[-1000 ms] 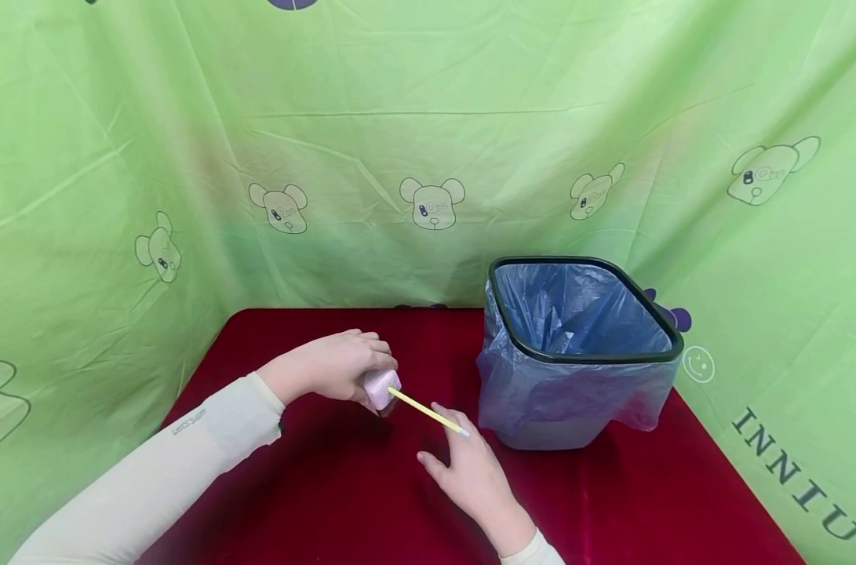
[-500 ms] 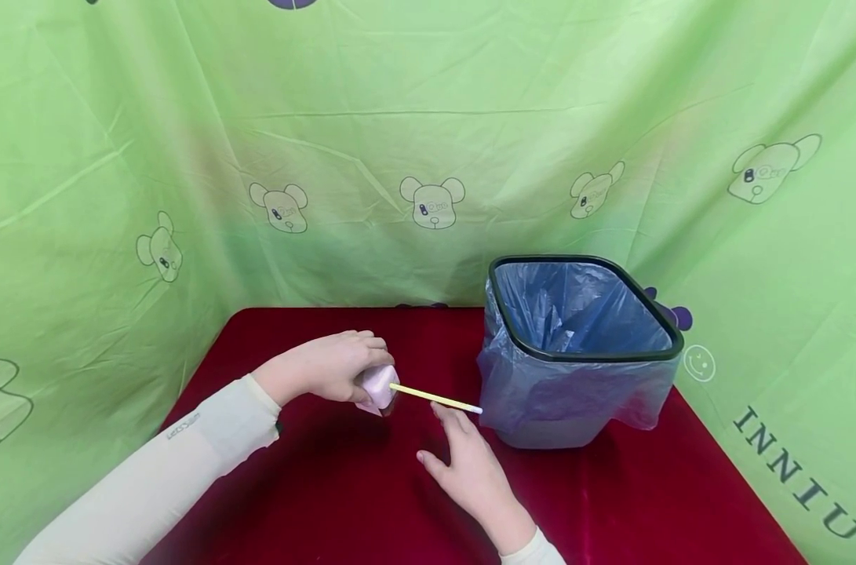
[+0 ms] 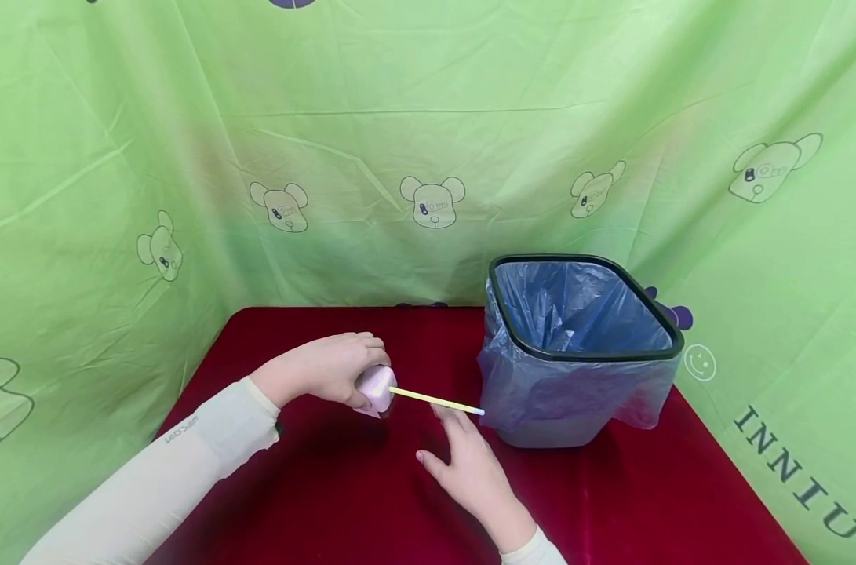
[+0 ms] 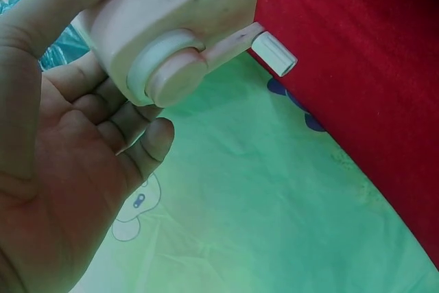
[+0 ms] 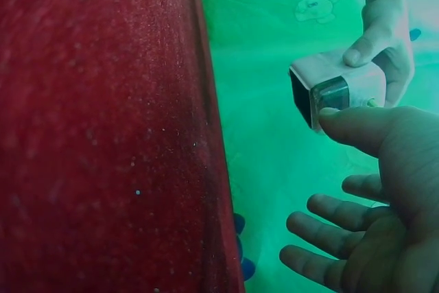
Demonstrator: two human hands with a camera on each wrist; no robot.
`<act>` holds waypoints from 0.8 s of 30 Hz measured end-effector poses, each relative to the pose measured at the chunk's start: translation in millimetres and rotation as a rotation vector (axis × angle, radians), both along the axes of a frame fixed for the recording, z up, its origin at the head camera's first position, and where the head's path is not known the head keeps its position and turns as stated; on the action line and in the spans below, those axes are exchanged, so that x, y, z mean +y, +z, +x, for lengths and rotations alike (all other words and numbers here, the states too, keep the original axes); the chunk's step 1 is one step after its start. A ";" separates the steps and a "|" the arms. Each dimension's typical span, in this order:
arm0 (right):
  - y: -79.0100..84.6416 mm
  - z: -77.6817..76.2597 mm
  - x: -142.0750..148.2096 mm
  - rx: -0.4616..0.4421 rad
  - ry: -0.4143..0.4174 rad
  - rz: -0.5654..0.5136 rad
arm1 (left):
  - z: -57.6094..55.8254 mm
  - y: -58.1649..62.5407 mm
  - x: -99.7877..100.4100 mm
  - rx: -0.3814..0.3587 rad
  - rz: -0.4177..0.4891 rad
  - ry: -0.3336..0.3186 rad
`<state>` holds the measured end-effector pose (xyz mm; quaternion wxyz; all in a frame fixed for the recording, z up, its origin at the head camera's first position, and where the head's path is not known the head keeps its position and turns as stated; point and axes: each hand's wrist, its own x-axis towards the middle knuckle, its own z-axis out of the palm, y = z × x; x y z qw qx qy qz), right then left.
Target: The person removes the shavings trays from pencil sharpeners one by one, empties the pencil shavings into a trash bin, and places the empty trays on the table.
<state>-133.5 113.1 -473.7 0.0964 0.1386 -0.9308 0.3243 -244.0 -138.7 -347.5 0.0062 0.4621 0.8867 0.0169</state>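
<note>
My left hand [image 3: 332, 365] grips a pale pink crank pencil sharpener [image 3: 376, 388], thumb on one side and fingers over the other. In the left wrist view, the sharpener's crank handle [image 4: 274, 53] sticks out with a white knob. A yellow pencil [image 3: 435, 399] juts from the sharpener toward the right, its pale end near the bin. My right hand [image 3: 473, 467] is spread just below the pencil, its fingertips overlapping the shaft in the head view. The right wrist view shows the sharpener's dark clear window [image 5: 333, 94] beyond my right thumb.
A bin [image 3: 540, 435] with a black rim and a bluish plastic liner stands on the right of the red-covered table [image 3: 315, 502]. Green printed cloth [image 3: 357, 102] hangs around the back and sides.
The pencil's outer end has swung away from me and slightly right, off the back of my right hand. The sharpener has shifted a little left with my left hand. My right hand stays put.
</note>
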 end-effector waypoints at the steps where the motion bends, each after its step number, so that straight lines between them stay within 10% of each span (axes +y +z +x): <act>1: 0.0 -0.1 -0.1 0.007 0.003 -0.001 | 0.3 -0.2 -0.1 0.000 0.004 0.002; 24: 1.4 -3.5 -2.3 0.019 0.057 -0.017 | -0.4 -2.5 -6.5 0.007 0.075 0.023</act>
